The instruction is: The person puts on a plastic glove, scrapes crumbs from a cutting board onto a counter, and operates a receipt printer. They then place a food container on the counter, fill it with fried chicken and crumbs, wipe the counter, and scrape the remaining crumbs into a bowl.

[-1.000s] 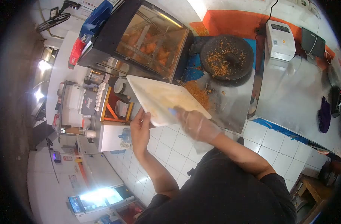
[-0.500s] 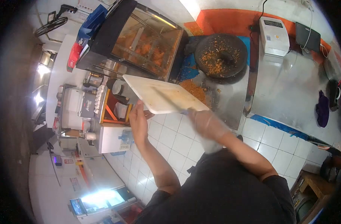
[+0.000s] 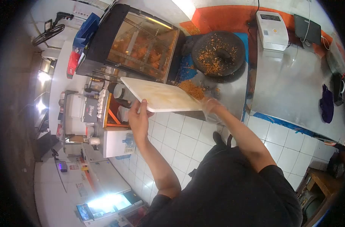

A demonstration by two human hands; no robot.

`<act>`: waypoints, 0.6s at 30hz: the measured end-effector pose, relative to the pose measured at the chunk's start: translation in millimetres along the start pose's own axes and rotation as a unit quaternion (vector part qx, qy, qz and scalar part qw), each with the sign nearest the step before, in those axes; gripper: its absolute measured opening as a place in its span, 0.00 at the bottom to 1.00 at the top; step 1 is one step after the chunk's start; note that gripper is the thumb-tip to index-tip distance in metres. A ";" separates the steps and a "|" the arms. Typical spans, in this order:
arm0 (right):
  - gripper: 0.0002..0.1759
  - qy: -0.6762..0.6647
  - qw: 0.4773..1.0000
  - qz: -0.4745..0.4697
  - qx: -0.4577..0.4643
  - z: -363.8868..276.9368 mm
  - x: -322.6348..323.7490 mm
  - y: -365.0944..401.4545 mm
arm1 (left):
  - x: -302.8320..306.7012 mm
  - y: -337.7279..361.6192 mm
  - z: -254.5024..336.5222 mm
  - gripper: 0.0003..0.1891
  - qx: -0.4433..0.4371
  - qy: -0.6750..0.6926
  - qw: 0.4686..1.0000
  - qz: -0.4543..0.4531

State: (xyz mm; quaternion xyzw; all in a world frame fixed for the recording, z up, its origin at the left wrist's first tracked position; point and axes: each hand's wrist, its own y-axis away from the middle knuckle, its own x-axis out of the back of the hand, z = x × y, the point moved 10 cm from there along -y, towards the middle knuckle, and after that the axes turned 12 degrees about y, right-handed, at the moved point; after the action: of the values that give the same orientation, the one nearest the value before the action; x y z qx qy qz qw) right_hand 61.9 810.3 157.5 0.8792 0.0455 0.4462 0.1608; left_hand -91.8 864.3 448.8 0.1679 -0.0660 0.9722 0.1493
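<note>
"Head view: what is hard to see?"

"The right hand (image 3: 212,106), clear-gloved; its fingers blur at the far corner of the white rectangular board (image 3: 163,95), their grip untellable."

"And the left hand (image 3: 139,118)?"

"Clamped on the board's edge, holding it up beside the crumb-strewn metal table (image 3: 232,92), above white floor tiles (image 3: 175,142)."

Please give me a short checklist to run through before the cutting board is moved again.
1. Left hand gripping the cutting board at its edge: ok.
2. Right hand gripping the board's other end: cannot tell, its fingers are unclear.
3. Right hand free of any tool: cannot tell.
4. Board surface unstained: not ok, yellowish marks show.
5. Metal counter free of crumbs: not ok, orange crumbs lie near the stone mortar.
</note>
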 end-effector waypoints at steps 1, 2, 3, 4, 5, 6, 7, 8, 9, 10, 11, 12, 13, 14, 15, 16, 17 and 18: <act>0.16 -0.016 0.997 0.056 0.041 -7.9 23.4 6.6 | 1.3 0.1 -1.6 0.17 -0.005 0.001 1.000 0.003; 0.17 -0.032 0.990 0.110 0.081 -14.2 40.8 10.0 | 0.3 0.8 -0.7 0.17 -0.003 -0.001 1.000 0.003; 0.17 -0.033 0.990 0.107 0.081 -20.8 42.7 3.2 | -0.5 3.0 2.4 0.17 -0.001 0.002 1.000 0.004; 0.17 -0.052 0.986 0.139 0.079 -31.7 49.1 -5.9 | -0.1 5.1 3.7 0.17 0.002 0.005 1.000 0.005; 0.18 -0.069 0.979 0.173 0.078 -35.0 50.1 -15.9 | 0.6 5.2 3.5 0.17 0.002 0.004 1.000 0.006; 0.18 -0.071 0.979 0.173 0.079 -31.7 36.0 -26.2 | 0.8 5.2 4.6 0.17 0.001 -0.006 1.000 -0.001; 0.18 -0.055 0.988 0.127 0.064 -19.9 1.5 -46.2 | 0.9 5.3 5.7 0.17 -0.002 -0.014 1.000 -0.006; 0.18 -0.039 0.995 0.081 0.049 -14.2 -10.6 -49.8 | 0.4 5.9 6.4 0.17 -0.003 -0.014 1.000 -0.006; 0.18 -0.039 0.995 0.081 0.050 -6.4 -13.0 -50.3 | 0.3 7.4 7.8 0.17 -0.007 -0.016 1.000 0.002; 0.18 0.004 0.996 0.067 0.053 -4.8 -0.3 -36.3 | 1.2 7.9 8.5 0.16 -0.011 -0.018 1.000 0.010; 0.18 0.048 0.996 0.053 0.055 -4.7 8.9 -26.1 | 1.3 7.5 7.7 0.16 -0.009 -0.018 1.000 0.010; 0.18 0.049 0.996 0.051 0.055 -9.8 14.9 -24.9 | 0.3 6.9 8.6 0.17 -0.020 -0.001 1.000 0.009; 0.18 -0.033 0.993 0.103 0.058 -21.2 25.7 -23.4 | 1.0 8.5 8.1 0.17 -0.028 0.013 0.999 0.009; 0.18 -0.112 0.980 0.156 0.059 -24.1 36.7 -20.1 | 2.3 7.2 4.6 0.17 -0.024 0.013 1.000 0.008; 0.18 -0.112 0.980 0.154 0.057 -21.2 26.1 -27.9 | 3.2 3.9 0.1 0.18 -0.014 0.022 1.000 0.001; 0.18 -0.101 0.984 0.137 0.045 -15.8 0.4 -45.7 | 4.2 2.8 -2.3 0.18 -0.005 0.030 1.000 -0.005; 0.18 -0.090 0.988 0.122 0.032 -12.8 -7.7 -50.9 | 3.1 3.2 0.1 0.18 -0.007 0.029 1.000 -0.006; 0.18 -0.091 0.988 0.124 0.032 -2.9 -12.3 -50.3 | 1.7 4.9 4.0 0.18 -0.007 0.012 1.000 -0.003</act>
State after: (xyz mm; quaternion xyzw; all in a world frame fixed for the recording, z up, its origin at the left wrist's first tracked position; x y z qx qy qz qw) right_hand 55.5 855.8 133.3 0.9195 -0.0642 0.3794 0.0799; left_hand -93.7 859.4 452.8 0.1555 -0.0704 0.9732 0.1544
